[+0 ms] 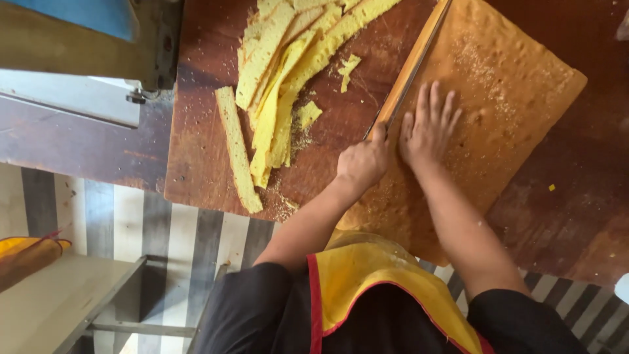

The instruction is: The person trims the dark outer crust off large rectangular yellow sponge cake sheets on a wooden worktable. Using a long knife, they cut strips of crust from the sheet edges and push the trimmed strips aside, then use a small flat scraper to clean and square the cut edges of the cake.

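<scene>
A large flat brown sponge sheet [517, 92] lies on a dark wooden table [203, 151]. My right hand [429, 128] presses flat on the sheet near its left edge, fingers spread. Just beside it, my left hand [362, 162] is closed around the handle of a long knife [409, 72]. The blade runs along the sheet's left edge toward the far side. A pile of cut yellow sponge strips [282, 78] lies to the left of the knife, with one strip [237, 151] apart from the pile and crumbs around it.
A grey-and-white striped floor [157, 229] shows below the table's near edge. A pale bench [59, 301] with a yellow and red cloth [23, 252] on it stands at lower left. A blue-topped frame [85, 33] sits at upper left. I wear a yellow apron [373, 275].
</scene>
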